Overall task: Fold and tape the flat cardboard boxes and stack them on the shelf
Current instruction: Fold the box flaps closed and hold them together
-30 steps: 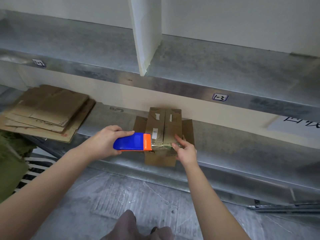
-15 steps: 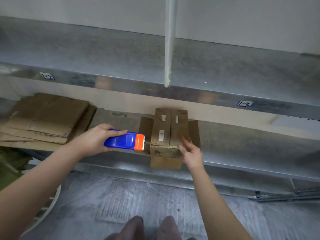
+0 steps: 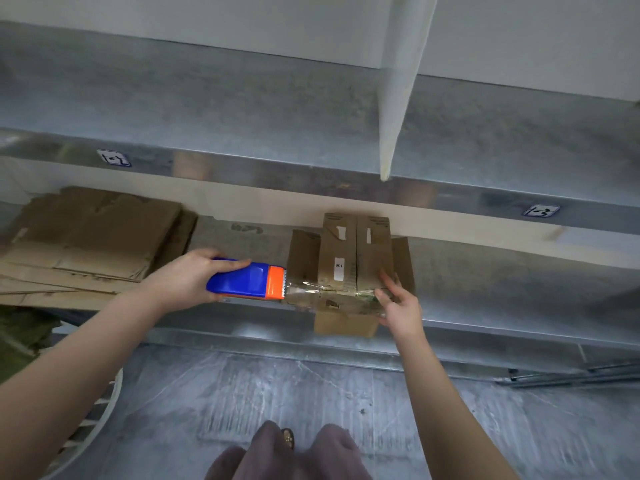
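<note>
Taping is the step in hand, I'd say. The small brown cardboard box (image 3: 349, 271) sits at the front edge of the lower galvanised metal shelf (image 3: 502, 299), its near end hanging out past the lip. Its two long flaps are folded shut and meet in a seam that runs away from the person, and a short flap juts out on either side. The left hand (image 3: 187, 282) is wrapped round a blue plastic tape dispenser with an orange head (image 3: 247, 280), with the toothed edge just beside the box's left side. From there a band of clear, glossy, wrinkled tape (image 3: 311, 292) stretches across the near end of the flaps. The right hand (image 3: 400, 306) lies on the box's right near corner, fingers spread and fairly straight, apparently pinning the tape end and bracing the box rather than gripping it. The next move likely calls for a firm twist of the dispenser to tear the film on the teeth, then a smoothing press so the creased tape bonds to the soft, worn card. A small white sticker (image 3: 339, 270) marks one flap. To the left on the same shelf lies a stack of flat, scuffed cardboard sheets (image 3: 97, 237), not yet folded, so much of the task looks undone. The shelf metal is dull, mottled grey.
</note>
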`<state>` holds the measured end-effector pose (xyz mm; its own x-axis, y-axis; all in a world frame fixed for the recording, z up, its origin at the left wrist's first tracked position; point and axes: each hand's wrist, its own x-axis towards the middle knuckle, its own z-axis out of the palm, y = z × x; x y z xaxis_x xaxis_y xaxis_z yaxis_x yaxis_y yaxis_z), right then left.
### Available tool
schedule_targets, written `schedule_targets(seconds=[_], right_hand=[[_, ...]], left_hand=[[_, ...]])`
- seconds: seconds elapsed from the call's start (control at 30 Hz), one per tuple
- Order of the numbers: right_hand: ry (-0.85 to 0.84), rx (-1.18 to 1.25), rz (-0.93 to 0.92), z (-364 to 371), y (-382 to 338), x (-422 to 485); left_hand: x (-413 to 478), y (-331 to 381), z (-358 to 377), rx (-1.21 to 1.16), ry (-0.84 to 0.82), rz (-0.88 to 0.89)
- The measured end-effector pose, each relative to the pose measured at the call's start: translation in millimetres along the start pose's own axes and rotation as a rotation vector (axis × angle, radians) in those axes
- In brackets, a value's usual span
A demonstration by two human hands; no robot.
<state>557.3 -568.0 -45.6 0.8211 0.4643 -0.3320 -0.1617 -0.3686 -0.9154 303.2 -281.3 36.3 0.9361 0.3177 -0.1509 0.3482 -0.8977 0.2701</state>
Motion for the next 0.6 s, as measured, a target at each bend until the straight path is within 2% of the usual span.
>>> schedule_targets(seconds=[0.33,0.6], right_hand=[[0.006,0.048,0.018,4,-1,-1],[-0.001,0.081,0.03,5,-5,-4]], left_hand=[[34,33,25,0.042,-0.017,0.093],[58,48,39,0.1,-0.112,0.046]])
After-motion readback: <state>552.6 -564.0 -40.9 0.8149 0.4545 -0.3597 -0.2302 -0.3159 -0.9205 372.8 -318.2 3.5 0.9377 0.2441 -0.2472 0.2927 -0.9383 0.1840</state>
